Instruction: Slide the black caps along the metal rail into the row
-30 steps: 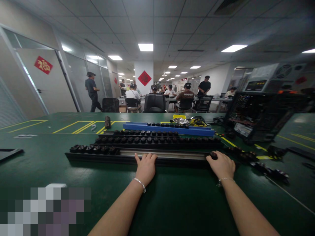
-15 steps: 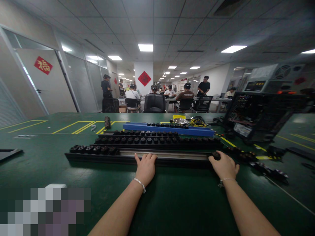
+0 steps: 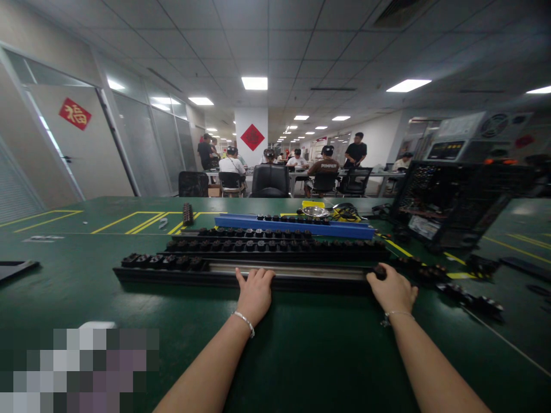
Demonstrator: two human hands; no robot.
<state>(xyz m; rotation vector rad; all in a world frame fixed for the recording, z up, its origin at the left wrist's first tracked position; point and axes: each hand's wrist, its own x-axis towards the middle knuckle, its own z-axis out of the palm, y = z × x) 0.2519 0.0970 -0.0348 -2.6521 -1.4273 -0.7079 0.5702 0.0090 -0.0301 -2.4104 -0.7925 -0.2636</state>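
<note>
A long black rail (image 3: 310, 283) with a bare metallic channel lies across the table in front of me. Several black block-like pieces (image 3: 161, 262) sit in its left part. My left hand (image 3: 255, 292) rests on the middle of the rail, its fingers hooked over the near wall. At the rail's right end, my right hand (image 3: 394, 291) pinches a small black knob-like piece (image 3: 379, 272) between thumb and fingers; the palm side is hidden. Just behind lie more black rails (image 3: 275, 246) filled with rows of similar pieces.
A blue rail (image 3: 241, 221) lies farther back, near a metal dish (image 3: 316, 212) and a yellow tray (image 3: 313, 204). An opened computer case (image 3: 447, 201) stands at right. Loose black pieces (image 3: 471, 301) lie beside my right hand. People sit at tables beyond.
My right hand has shifted very slightly right at the rail's end. My left hand stays put. In the background, a standing person has moved to the right.
</note>
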